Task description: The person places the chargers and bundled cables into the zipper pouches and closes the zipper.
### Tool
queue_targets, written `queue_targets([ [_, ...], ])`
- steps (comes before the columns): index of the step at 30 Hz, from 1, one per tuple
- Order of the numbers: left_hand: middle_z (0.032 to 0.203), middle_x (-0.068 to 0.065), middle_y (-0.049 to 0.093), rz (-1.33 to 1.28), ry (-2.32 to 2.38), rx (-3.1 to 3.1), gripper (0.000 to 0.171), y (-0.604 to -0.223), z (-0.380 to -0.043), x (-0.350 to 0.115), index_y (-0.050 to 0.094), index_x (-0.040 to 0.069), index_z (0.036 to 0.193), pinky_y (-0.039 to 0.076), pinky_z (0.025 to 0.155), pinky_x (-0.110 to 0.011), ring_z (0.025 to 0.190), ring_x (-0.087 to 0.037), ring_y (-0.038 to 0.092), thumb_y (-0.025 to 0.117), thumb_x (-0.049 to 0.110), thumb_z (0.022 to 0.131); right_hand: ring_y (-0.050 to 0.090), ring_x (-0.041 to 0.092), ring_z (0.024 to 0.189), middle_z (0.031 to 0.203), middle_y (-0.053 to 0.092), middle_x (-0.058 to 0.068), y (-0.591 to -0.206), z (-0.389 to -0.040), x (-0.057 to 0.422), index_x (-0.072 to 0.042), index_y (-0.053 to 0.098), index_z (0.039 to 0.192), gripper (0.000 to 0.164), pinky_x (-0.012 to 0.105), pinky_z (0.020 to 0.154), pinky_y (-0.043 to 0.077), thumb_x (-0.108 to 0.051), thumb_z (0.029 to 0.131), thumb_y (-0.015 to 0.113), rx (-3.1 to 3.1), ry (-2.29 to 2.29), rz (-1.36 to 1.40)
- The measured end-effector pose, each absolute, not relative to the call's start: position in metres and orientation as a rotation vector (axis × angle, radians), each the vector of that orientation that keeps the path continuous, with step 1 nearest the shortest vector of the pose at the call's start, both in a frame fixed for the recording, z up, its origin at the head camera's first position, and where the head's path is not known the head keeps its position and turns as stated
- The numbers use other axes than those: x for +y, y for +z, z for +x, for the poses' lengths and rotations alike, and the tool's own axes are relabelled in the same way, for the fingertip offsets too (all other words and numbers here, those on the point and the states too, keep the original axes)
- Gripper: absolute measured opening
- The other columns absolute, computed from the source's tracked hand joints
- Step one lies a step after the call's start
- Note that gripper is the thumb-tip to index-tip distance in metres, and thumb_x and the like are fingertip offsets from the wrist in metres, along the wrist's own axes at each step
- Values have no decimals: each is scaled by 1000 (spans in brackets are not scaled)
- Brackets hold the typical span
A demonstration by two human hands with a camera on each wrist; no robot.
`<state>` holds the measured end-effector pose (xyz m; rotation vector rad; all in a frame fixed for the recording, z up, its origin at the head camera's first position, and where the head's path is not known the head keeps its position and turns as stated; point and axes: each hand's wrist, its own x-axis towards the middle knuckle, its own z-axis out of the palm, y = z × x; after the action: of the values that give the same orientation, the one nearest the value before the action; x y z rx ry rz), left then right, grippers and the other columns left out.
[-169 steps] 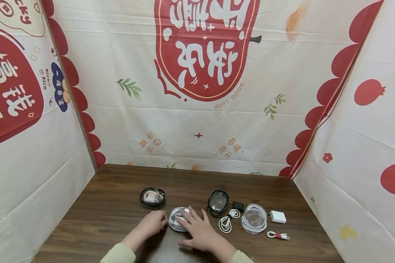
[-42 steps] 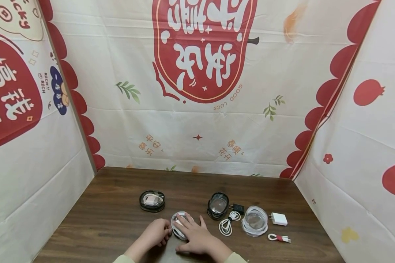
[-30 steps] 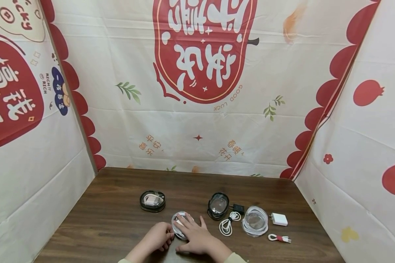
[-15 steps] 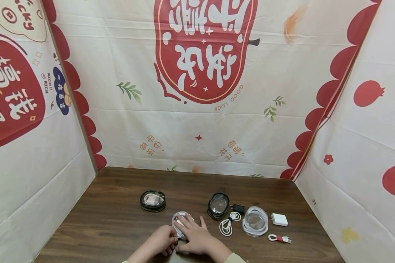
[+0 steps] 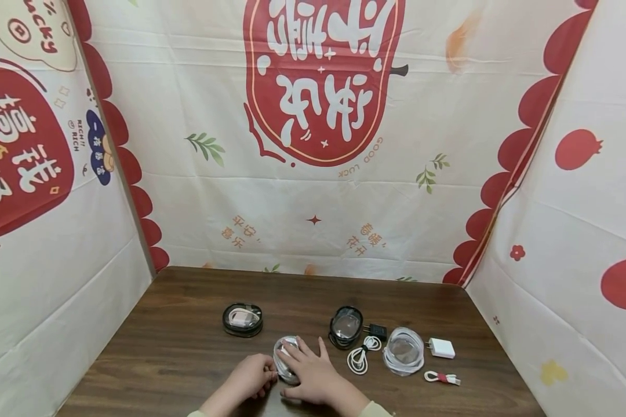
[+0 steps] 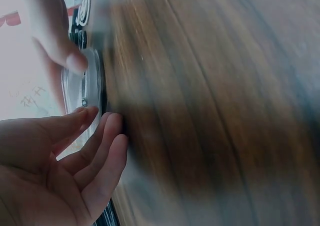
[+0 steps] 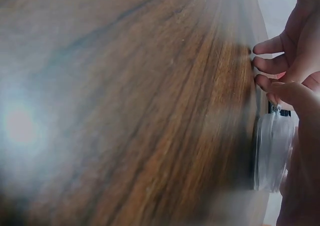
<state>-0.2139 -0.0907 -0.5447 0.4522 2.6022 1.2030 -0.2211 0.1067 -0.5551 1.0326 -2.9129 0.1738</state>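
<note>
A small clear oval zip case (image 5: pixel 284 364) with a pale rim lies on the table in front of me, something white inside it. My right hand (image 5: pixel 313 370) rests on top of it with fingers spread, covering much of it. At its left edge, my left hand (image 5: pixel 251 375) pinches the zipper pull (image 7: pixel 278 108) between thumb and forefinger. In the left wrist view the left hand's (image 6: pixel 70 161) other fingers curve loosely beside the case (image 6: pixel 92 80). How far round the zip runs is hidden.
A black-rimmed clear case (image 5: pixel 242 319) with a pale item inside lies back left. To the right are another black-rimmed case (image 5: pixel 346 324), black plug (image 5: pixel 378 331), tied white cable (image 5: pixel 364 354), clear case (image 5: pixel 404 351), white charger (image 5: pixel 441 348) and short white cable (image 5: pixel 442 378).
My left hand has travelled along the case's left rim toward the near side, then drawn slightly back left. The right hand has stayed on top of the case. The other items lie still.
</note>
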Motion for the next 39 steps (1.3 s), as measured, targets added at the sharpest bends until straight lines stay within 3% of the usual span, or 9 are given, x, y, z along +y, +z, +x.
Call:
queue_targets([
  [16,56,-2,55,374,1173,2654,18,-544,-228,-106,59,10,73,45,38,-26,43,-13,54,64,5,90,25,34,143,155,34,3,-546,-205,120,-28,42,148,76,75,101,16,-66,84,57,-2937,181,1098],
  [28,55,-1,55,395,1109,2707,23,-545,-239,-102,56,10,71,45,38,-25,42,-12,52,63,5,92,20,26,145,160,23,-2,-553,-215,109,-30,35,151,81,73,103,14,-65,83,59,-2991,234,1103],
  [39,57,-1,54,417,1125,2666,21,-547,-237,-108,55,10,72,45,39,-25,44,-13,53,61,1,91,20,28,145,160,21,0,-556,-212,104,-30,30,154,87,72,103,17,-65,81,61,-3015,222,1061],
])
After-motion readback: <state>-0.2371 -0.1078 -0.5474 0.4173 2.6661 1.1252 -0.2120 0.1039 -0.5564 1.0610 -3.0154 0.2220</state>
